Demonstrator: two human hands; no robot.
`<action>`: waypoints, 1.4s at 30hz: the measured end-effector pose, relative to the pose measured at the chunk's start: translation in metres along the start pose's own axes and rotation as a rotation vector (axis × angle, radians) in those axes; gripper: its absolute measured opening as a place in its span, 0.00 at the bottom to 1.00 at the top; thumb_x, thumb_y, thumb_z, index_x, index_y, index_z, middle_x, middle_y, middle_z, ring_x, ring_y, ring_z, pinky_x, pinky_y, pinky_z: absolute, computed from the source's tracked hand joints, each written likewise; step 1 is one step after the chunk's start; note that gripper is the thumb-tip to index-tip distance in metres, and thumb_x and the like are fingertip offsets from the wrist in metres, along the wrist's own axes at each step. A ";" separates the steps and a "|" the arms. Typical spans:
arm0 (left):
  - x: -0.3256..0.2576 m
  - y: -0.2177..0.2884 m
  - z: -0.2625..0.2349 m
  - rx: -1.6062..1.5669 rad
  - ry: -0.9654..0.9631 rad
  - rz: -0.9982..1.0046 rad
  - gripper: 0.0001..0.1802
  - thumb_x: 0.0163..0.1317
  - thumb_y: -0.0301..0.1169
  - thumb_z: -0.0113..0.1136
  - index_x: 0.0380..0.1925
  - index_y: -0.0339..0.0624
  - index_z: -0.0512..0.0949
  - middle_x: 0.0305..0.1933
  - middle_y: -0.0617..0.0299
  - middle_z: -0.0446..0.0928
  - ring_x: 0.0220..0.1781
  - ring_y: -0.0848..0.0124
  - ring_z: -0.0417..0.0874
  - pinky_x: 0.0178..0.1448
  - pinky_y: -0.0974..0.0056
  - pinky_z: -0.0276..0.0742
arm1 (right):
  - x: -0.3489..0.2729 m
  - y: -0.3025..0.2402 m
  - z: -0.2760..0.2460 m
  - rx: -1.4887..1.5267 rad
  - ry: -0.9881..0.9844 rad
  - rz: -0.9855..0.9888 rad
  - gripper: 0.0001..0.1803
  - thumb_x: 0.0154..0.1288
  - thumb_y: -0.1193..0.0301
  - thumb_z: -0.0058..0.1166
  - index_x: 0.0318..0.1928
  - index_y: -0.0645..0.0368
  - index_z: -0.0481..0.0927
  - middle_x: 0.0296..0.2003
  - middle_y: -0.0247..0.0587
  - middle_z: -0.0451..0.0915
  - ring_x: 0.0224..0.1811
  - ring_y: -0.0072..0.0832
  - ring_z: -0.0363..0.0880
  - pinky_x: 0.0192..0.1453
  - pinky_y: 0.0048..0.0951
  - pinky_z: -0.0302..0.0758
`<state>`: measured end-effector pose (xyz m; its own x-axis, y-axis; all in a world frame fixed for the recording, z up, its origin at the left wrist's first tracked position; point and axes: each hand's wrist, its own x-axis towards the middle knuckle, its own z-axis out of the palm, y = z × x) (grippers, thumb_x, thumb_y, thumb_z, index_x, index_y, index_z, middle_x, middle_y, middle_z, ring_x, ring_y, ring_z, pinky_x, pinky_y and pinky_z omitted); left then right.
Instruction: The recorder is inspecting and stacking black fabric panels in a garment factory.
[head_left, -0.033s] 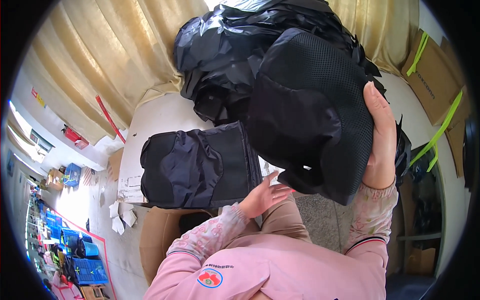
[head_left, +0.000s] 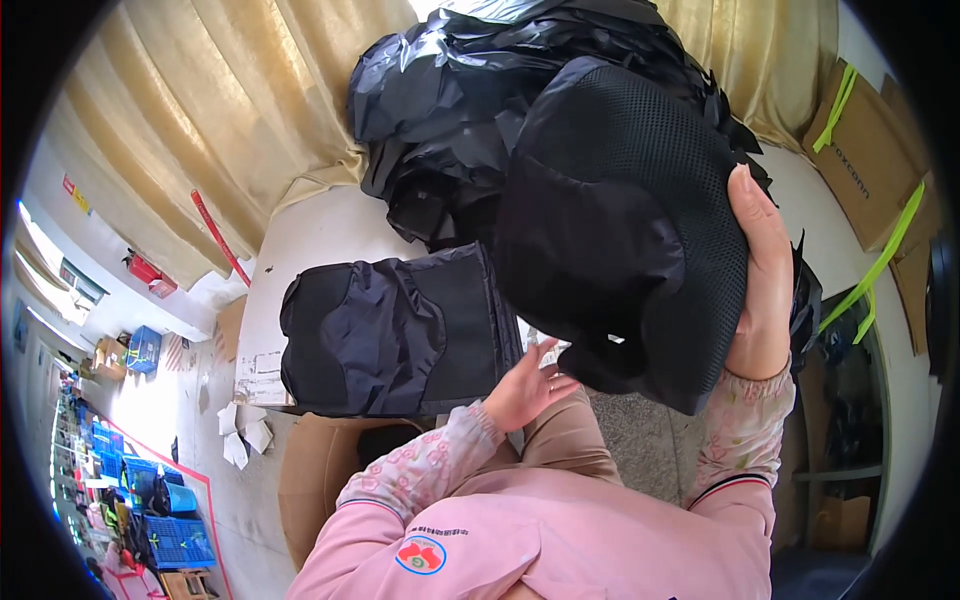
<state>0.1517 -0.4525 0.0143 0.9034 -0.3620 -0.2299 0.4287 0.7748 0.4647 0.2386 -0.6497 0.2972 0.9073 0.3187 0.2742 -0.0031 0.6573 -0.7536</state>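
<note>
My right hand [head_left: 765, 265] grips a black fabric piece with a mesh panel [head_left: 610, 220] by its right edge, thumb on the front and the other fingers hidden behind. The piece is raised and tilted, with a small gap showing light near its lower edge. By its lower left corner is my left hand [head_left: 528, 388], fingers spread; whether the fingertips touch the fabric I cannot tell. Left of that hand, a flat stack of similar black fabric pieces [head_left: 385, 335] lies on the white table [head_left: 315, 225].
A big heap of black sheet-like pieces [head_left: 440, 100] covers the table's back, against beige curtains [head_left: 230, 110]. Cardboard boxes [head_left: 865, 150] with yellow-green straps stand at the right. An open brown carton [head_left: 305, 480] sits below the table's front edge. Paper scraps [head_left: 245, 435] lie on the floor.
The held fabric piece has tipped very slightly, its lower edge a touch lower. My left hand has shifted a little, and its fingers sit slightly farther from the fabric.
</note>
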 end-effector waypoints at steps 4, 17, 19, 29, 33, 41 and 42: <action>0.019 0.010 0.030 -0.172 -0.210 -0.104 0.19 0.72 0.47 0.50 0.52 0.48 0.77 0.47 0.63 0.81 0.56 0.71 0.79 0.64 0.60 0.71 | -0.011 0.002 0.005 0.066 -0.047 0.001 0.19 0.76 0.65 0.44 0.55 0.68 0.75 0.47 0.49 0.82 0.45 0.32 0.84 0.52 0.29 0.81; -0.018 0.051 0.103 -0.453 -0.322 -0.077 0.24 0.69 0.42 0.50 0.54 0.32 0.74 0.55 0.47 0.79 0.56 0.55 0.81 0.66 0.50 0.74 | 0.000 0.155 -0.154 -0.997 0.122 -0.214 0.12 0.69 0.67 0.57 0.42 0.64 0.74 0.33 0.44 0.80 0.36 0.31 0.78 0.40 0.28 0.72; -0.010 0.101 0.064 -0.239 -1.164 -0.148 0.25 0.72 0.46 0.45 0.50 0.35 0.78 0.48 0.48 0.82 0.42 0.62 0.86 0.52 0.56 0.82 | -0.006 0.175 -0.177 -1.220 0.160 -0.246 0.14 0.68 0.66 0.58 0.42 0.65 0.74 0.31 0.51 0.79 0.34 0.40 0.79 0.38 0.31 0.73; -0.122 0.195 0.024 0.722 0.380 0.566 0.19 0.71 0.37 0.51 0.52 0.32 0.78 0.51 0.57 0.81 0.51 0.67 0.82 0.60 0.64 0.73 | -0.007 0.089 -0.181 -0.241 0.067 0.154 0.21 0.69 0.73 0.53 0.61 0.62 0.69 0.50 0.38 0.79 0.48 0.23 0.80 0.54 0.24 0.77; -0.147 0.222 -0.005 0.708 0.274 0.632 0.16 0.69 0.27 0.51 0.55 0.36 0.76 0.54 0.57 0.80 0.55 0.69 0.80 0.60 0.63 0.73 | -0.007 0.096 -0.202 -0.435 -0.047 0.377 0.27 0.65 0.77 0.55 0.64 0.63 0.65 0.52 0.43 0.78 0.50 0.25 0.80 0.56 0.26 0.76; -0.249 0.295 0.024 0.773 0.824 0.997 0.09 0.71 0.31 0.54 0.45 0.39 0.78 0.38 0.64 0.81 0.37 0.74 0.81 0.46 0.71 0.78 | 0.015 0.125 -0.042 -0.221 -0.319 0.237 0.40 0.58 0.80 0.61 0.70 0.60 0.58 0.55 0.44 0.76 0.55 0.29 0.76 0.59 0.30 0.75; -0.263 0.307 0.023 0.827 0.850 1.009 0.10 0.71 0.31 0.54 0.45 0.38 0.78 0.38 0.64 0.82 0.38 0.75 0.81 0.46 0.71 0.77 | 0.016 0.147 -0.034 -0.230 -0.354 0.207 0.41 0.57 0.81 0.62 0.70 0.60 0.57 0.56 0.44 0.75 0.55 0.29 0.76 0.58 0.30 0.75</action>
<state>0.0462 -0.1311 0.2368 0.6624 0.7246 0.1902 -0.1861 -0.0868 0.9787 0.2669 -0.5708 0.1708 0.6982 0.6667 0.2609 -0.0391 0.3994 -0.9160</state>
